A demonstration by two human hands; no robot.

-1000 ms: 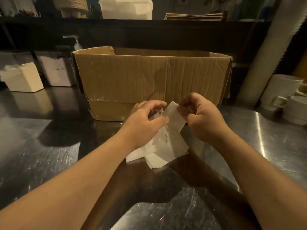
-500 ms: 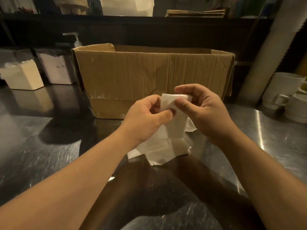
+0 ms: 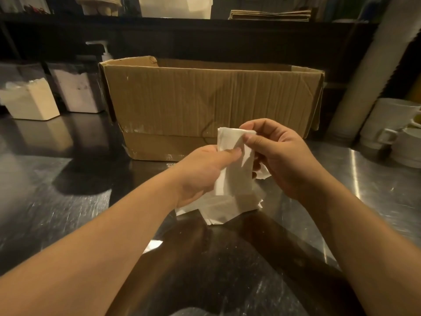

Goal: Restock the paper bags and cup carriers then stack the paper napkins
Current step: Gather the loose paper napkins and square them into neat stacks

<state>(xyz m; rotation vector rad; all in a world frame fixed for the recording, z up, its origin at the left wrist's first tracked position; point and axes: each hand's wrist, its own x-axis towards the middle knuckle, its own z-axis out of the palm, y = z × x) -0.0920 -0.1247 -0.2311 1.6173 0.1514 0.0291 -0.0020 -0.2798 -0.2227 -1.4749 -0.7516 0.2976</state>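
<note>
Cardboard box behind the napkin — mugs right, dispensers left

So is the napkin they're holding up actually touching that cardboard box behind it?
Cannot tell. In the head view the napkin, pinched by the left hand and right hand, overlaps the cardboard box, but depth between them isn't shown.
</note>
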